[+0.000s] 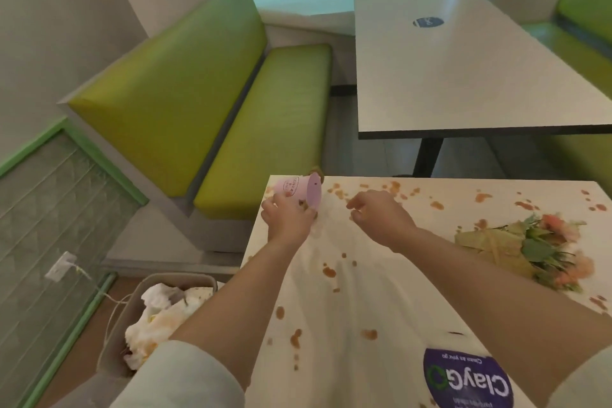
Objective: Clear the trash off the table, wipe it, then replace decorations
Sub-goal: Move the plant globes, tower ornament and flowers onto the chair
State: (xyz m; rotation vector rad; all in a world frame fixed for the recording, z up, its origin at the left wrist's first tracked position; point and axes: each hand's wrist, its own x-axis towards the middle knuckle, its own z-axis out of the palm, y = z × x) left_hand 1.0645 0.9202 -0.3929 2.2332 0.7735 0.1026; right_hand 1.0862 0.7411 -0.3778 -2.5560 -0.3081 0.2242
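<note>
- Near left, the bin (112, 341) on the floor holds crumpled, stained paper.
- Your worktop (331, 308) carries sauce stains and fallen flowers (543, 242) right; wiping isn't started.
- Far left, your left hand (286, 215) grasps the tipped pink pot (299, 190); your right hand (381, 215) hovers loosely curled, holding nothing. Next, judge: move it aside.

- The worktop (381, 291) lay open down its middle, from the near sticker (467, 381) to the far edge, marked only by flat orange stains (329, 272).
- A tipped pink pot (299, 190) blocked the far left corner, with the left hand (286, 217) on it.
- The right hand (381, 215) hovered just right of the pot.
- A flower bunch (533, 247) filled the right side.
- Left of the worktop, a full bin (159, 315) stood on the floor.
</note>
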